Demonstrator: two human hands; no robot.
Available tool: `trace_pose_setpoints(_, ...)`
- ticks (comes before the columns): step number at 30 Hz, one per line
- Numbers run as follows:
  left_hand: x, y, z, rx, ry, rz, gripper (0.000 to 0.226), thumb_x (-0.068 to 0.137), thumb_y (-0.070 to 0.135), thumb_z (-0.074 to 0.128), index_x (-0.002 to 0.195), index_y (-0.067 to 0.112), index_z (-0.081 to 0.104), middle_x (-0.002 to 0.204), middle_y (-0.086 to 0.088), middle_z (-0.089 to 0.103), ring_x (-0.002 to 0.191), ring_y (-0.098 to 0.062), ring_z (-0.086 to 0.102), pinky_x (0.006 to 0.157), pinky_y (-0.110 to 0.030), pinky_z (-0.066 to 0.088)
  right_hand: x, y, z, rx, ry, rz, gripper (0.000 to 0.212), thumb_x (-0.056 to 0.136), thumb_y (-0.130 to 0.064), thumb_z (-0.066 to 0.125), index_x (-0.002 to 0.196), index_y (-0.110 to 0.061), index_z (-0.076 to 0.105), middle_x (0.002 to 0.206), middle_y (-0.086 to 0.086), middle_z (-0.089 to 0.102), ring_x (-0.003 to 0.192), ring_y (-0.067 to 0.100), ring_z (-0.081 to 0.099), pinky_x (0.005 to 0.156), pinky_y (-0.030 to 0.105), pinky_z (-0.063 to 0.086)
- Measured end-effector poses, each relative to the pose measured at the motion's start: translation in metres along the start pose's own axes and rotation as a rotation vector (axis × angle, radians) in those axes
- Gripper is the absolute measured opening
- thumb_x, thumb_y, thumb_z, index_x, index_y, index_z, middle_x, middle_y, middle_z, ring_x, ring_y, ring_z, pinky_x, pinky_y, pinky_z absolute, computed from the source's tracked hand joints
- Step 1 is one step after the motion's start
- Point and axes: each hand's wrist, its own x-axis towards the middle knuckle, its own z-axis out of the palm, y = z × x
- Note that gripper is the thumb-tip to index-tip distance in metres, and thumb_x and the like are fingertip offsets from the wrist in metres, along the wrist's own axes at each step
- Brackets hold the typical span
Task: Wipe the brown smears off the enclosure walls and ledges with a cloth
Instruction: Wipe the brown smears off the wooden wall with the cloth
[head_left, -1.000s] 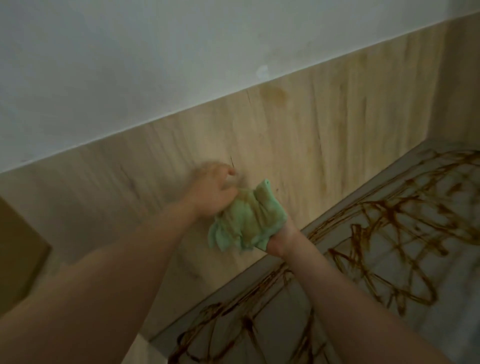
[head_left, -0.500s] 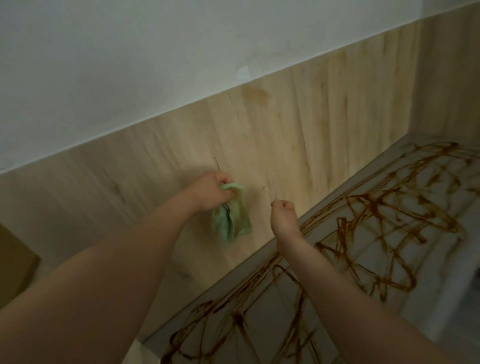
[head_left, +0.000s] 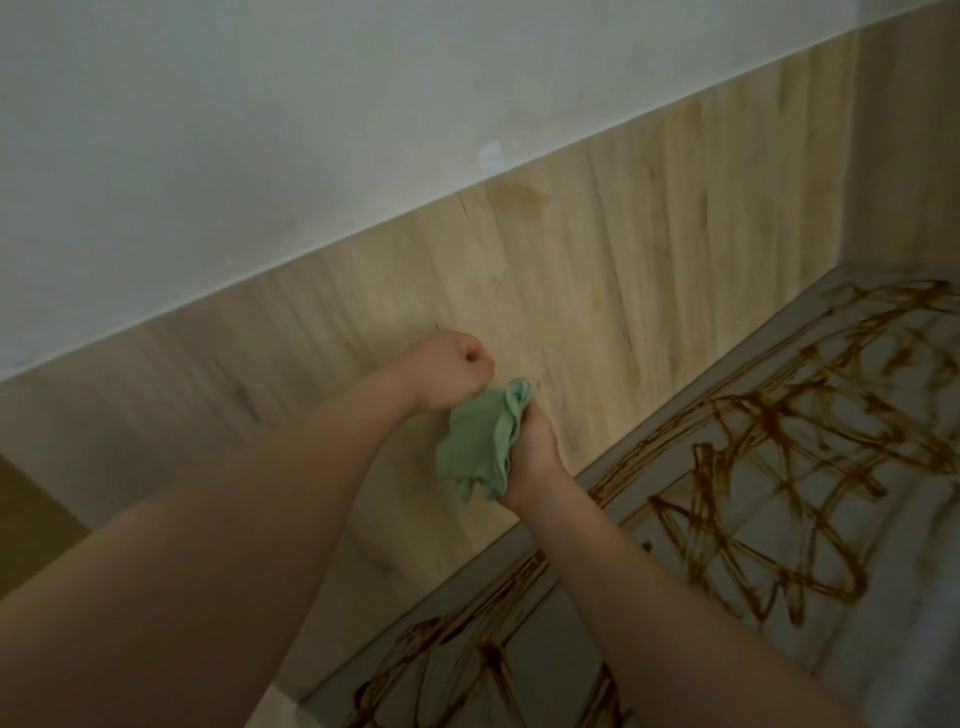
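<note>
Fingers of the right hand (head_left: 536, 446) are curled round the green cloth (head_left: 475, 447), bunching it against the palm. Half a second ago that hand was an empty fist held apart, and the cloth hung from the left hand (head_left: 453, 370) alone. The left hand is now a fist touching the cloth's top fold; I cannot tell whether it still pinches the fabric.

The cloth hangs in front of the wood-grain wall panel (head_left: 649, 291), above the back edge of the grey ledge (head_left: 701, 629). This looks like a regrip between strokes. The brown smears (head_left: 737, 415) still cover the ledge thickly, and a faint stain (head_left: 514, 197) remains high on the panel, so most of the wiping is yet to do.

The right fingertips are hidden behind the cloth. Whether the cloth touches the panel is unclear. The ledge runs out of frame at its right and near edges, blurred there.
</note>
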Motion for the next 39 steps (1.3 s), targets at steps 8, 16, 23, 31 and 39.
trace_pose_setpoints(8, 0.027, -0.013, -0.066, 0.744, 0.331, 0.318, 0.045, 0.096, 0.027, 0.046, 0.136, 0.015, 0.062, 0.15, -0.01, 0.047, 0.145, -0.031, 0.03, 0.121, -0.041, 0.023, 0.027, -0.061, 0.021, 0.208, 0.203, -0.276, 0.051, 0.102, -0.05, 0.034, 0.102, -0.015, 0.072, 0.104, 0.011, 0.07, 0.1, 0.031, 0.066, 0.091, 0.039, 0.052)
trace_pose_setpoints(16, 0.052, -0.094, -0.062, 1.239, 0.626, 0.548, 0.06, 0.1, 0.036, 0.037, 0.157, 0.017, 0.043, 0.165, -0.011, 0.034, 0.156, -0.034, 0.024, 0.125, -0.058, 0.019, 0.106, -0.013, 0.023, -0.907, 0.327, -0.736, 0.075, 0.101, -0.065, 0.024, 0.164, -0.024, 0.024, 0.17, 0.009, 0.017, 0.158, 0.029, 0.014, 0.129, 0.051, 0.011)
trace_pose_setpoints(23, 0.064, -0.106, -0.058, 1.295, 0.756, 0.62, 0.058, 0.105, 0.036, 0.034, 0.159, 0.016, 0.039, 0.167, -0.012, 0.032, 0.157, -0.035, 0.021, 0.123, -0.06, 0.019, 0.122, 0.135, -0.029, -1.663, 0.112, -1.395, 0.059, 0.105, -0.056, 0.044, 0.155, -0.025, 0.038, 0.166, 0.02, 0.023, 0.157, 0.044, 0.01, 0.123, 0.064, 0.017)
trace_pose_setpoints(31, 0.06, -0.1, -0.061, 1.277, 0.7, 0.565, 0.064, 0.103, 0.04, 0.034, 0.161, 0.015, 0.032, 0.169, -0.011, 0.025, 0.159, -0.032, 0.013, 0.127, -0.057, 0.01, 0.151, -0.053, 0.005, -1.223, 0.394, -1.1, 0.09, 0.081, -0.064, 0.047, 0.156, -0.017, 0.031, 0.17, 0.014, 0.012, 0.158, 0.033, 0.006, 0.127, 0.055, 0.01)
trace_pose_setpoints(39, 0.047, -0.093, -0.071, 1.152, 0.69, 0.613, 0.063, 0.092, 0.024, 0.046, 0.151, 0.002, 0.046, 0.159, -0.018, 0.043, 0.152, -0.034, 0.034, 0.126, -0.059, 0.016, 0.136, -0.061, 0.038, -1.147, 0.44, -0.939, 0.104, 0.082, -0.064, 0.042, 0.165, -0.01, 0.011, 0.172, 0.015, 0.001, 0.159, 0.032, 0.001, 0.128, 0.052, 0.009)
